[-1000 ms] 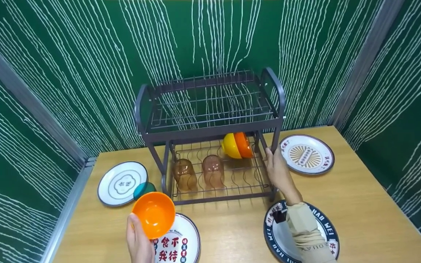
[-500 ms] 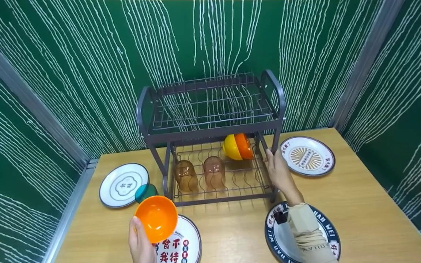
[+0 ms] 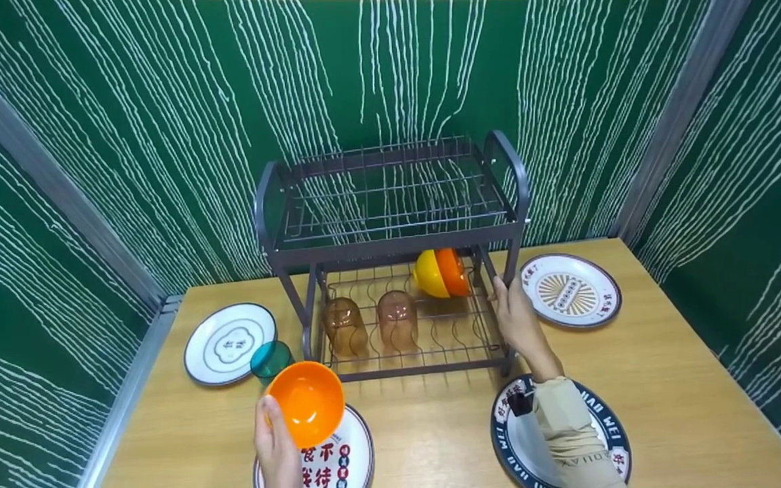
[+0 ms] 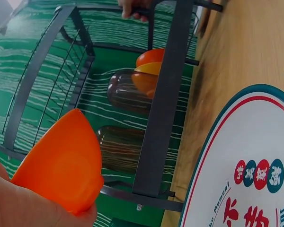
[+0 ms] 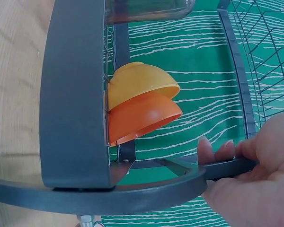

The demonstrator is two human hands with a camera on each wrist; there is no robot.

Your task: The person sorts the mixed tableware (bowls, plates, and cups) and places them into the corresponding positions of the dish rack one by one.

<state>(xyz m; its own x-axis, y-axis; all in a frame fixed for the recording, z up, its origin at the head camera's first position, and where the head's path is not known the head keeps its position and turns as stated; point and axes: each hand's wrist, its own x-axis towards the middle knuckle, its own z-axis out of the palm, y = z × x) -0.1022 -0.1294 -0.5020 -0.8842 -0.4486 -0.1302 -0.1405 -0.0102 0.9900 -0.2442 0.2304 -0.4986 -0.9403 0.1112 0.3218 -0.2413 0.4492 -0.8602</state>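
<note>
My left hand (image 3: 278, 440) pinches the rim of an orange bowl (image 3: 306, 404), its hollow turned up toward the head camera, above a white plate with red lettering (image 3: 356, 455). My right hand (image 3: 519, 322) grips the right side post of a dark two-tier dish rack (image 3: 390, 249); in the right wrist view the fingers curl round the bar (image 5: 227, 169). On the lower tier a yellow bowl (image 3: 429, 274) and another orange bowl (image 3: 453, 272) lean together on their sides at the back right. Two amber glasses, one left (image 3: 345, 327) and one right (image 3: 397, 321), stand upside down there.
A teal glass (image 3: 270, 360) stands just behind the held bowl. One white plate (image 3: 204, 346) lies left of the rack, another (image 3: 590, 315) right of it. A dark-rimmed plate (image 3: 502, 434) lies under the right forearm. Green walls enclose the wooden table (image 3: 675, 379).
My left hand has carried the orange bowl slightly to the right, uncovering more of the teal glass. My right hand keeps its grip on the rack.
</note>
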